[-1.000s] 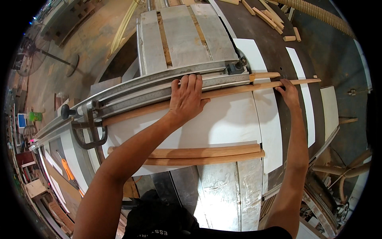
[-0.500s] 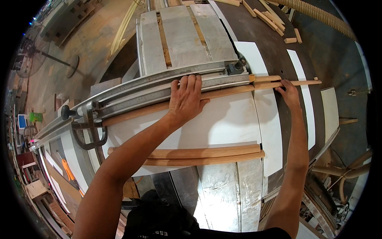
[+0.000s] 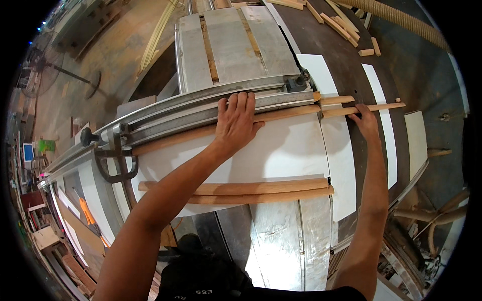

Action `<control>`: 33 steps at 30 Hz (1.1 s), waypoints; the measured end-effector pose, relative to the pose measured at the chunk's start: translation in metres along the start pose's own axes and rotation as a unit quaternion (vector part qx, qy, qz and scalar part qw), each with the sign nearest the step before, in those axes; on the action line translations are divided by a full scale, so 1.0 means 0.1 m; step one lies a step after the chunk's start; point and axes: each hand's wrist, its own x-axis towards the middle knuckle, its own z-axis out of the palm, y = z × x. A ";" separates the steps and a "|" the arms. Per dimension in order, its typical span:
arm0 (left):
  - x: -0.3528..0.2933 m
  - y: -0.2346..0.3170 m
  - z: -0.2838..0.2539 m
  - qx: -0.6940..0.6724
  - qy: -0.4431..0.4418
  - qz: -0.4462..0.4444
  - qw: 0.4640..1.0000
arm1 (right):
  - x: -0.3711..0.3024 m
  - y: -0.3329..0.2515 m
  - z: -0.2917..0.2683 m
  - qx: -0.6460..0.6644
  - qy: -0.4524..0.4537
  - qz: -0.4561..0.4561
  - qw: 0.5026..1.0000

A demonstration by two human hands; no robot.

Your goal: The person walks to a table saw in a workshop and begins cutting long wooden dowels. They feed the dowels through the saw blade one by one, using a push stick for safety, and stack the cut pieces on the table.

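My left hand (image 3: 237,119) is closed over the metal fence (image 3: 186,114), its thumb pressing a long wooden strip (image 3: 291,114) against it. A narrow gap near the right end of the fence parts that strip from a shorter wooden offcut (image 3: 334,111). My right hand (image 3: 366,120) pinches this offcut near its middle, fingertips on its near and far sides. Just beyond it lies another short wooden piece (image 3: 337,100). Two more wooden strips (image 3: 281,187) lie side by side nearer me on the white board (image 3: 281,150), partly hidden by my left forearm.
A clamp (image 3: 118,173) grips the fence's left end. The slatted metal table (image 3: 231,50) extends behind the fence. Several wood offcuts (image 3: 346,31) lie on the dark surface at the far right, below a ribbed hose (image 3: 401,12). An orange-handled tool (image 3: 86,211) lies at left.
The offcut's left end has swung slightly toward me, opening a gap from the long strip. Both hands have barely moved; the view has shifted slightly.
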 end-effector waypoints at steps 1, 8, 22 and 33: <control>0.00 0.01 0.00 0.001 0.006 0.001 1.000 | -0.07 0.03 -0.01 -0.005 0.006 -0.006 1.000; -0.01 0.05 -0.05 -0.020 -0.001 -0.011 1.000 | -0.64 0.09 -0.25 0.021 -0.027 -0.029 0.999; -0.08 0.00 -0.07 -0.005 0.057 0.016 0.998 | -1.36 -0.14 -0.18 -0.004 -0.071 -0.037 0.997; -0.70 -0.15 -0.25 -0.019 -0.069 0.114 0.991 | -1.86 -0.64 -0.74 0.045 0.039 -0.056 0.997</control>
